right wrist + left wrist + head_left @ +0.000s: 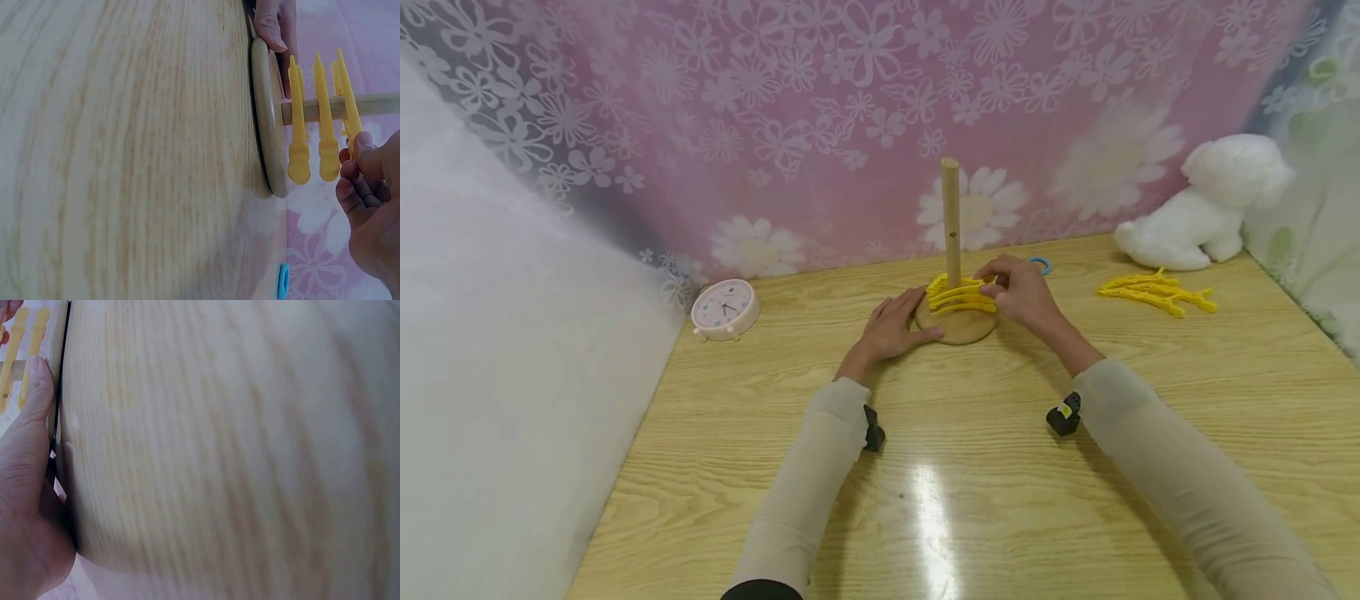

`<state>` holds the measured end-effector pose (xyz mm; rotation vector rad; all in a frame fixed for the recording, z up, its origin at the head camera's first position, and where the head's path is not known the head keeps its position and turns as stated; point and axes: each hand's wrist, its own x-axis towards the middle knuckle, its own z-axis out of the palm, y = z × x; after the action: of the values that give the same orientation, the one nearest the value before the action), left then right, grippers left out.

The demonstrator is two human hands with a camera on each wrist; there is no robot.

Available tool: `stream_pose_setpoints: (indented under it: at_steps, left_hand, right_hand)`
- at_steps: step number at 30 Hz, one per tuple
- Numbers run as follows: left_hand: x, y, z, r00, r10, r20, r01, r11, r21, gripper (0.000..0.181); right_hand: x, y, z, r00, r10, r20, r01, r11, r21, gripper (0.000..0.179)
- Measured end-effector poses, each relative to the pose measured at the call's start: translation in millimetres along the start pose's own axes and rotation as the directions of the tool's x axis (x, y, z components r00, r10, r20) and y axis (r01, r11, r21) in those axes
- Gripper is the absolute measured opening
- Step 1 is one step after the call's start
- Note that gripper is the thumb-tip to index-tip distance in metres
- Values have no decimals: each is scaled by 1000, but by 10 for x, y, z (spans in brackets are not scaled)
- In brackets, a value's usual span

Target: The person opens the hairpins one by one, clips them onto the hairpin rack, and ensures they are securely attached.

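Observation:
A round wooden base [962, 332] with an upright wooden post [951, 217] stands toward the back of the table. Three yellow plastic clips [327, 134] show in the right wrist view, stacked crosswise along the lower post. With thumb and fingertips my right hand [1028, 293] pinches one end of the topmost yellow clip [351, 106]. My left hand [891, 325] rests against the left edge of the base, fingers extended behind and thumb lying at the front. In the left wrist view, that thumb [39, 387] lies beside the base's rim.
More yellow clips [1157, 290] lie loose to the right. A small blue ring [1041, 265] is behind my right hand. At the back right corner sits a white plush dog [1206, 204]; a pink alarm clock [726, 309] stands at the left. A flowered curtain [820, 125] hangs behind.

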<state>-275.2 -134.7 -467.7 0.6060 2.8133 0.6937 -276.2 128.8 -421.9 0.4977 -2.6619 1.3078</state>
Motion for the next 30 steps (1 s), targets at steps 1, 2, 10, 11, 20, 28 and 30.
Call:
stream_pose_setpoints:
  at_steps: [1,2,10,11,20,28,30]
  left_hand:
    - [-3,4,-3,1000,1,-1,-1,1000,0,95]
    - [-5,7,-4,1000,2,-1,-2,1000,3,95]
    - [-23,39,-29,1000,3,-22,-3,1000,0,95]
    - [-28,41,-32,1000,4,-23,-4,1000,0,95]
    - [-29,23,-21,1000,4,-11,-4,1000,2,94]
    - [-13,2,-10,1000,6,2,-6,1000,4,93]
    - [-5,4,-6,1000,8,6,-8,1000,3,93]
  right_hand:
    - [3,3,-2,1000,3,1,-3,1000,-1,17]
    - [1,3,-5,1000,3,4,-3,1000,1,17]
    - [-38,58,-20,999,-47,17,46,998,32,24]
    - [-46,67,-18,999,-48,19,47,998,40,25]
    - [-95,110,-78,997,-52,57,44,991,129,45]
    - [-173,181,-249,993,30,113,-53,977,207,54]
    - [-212,221,-308,989,47,139,-78,969,233,59]
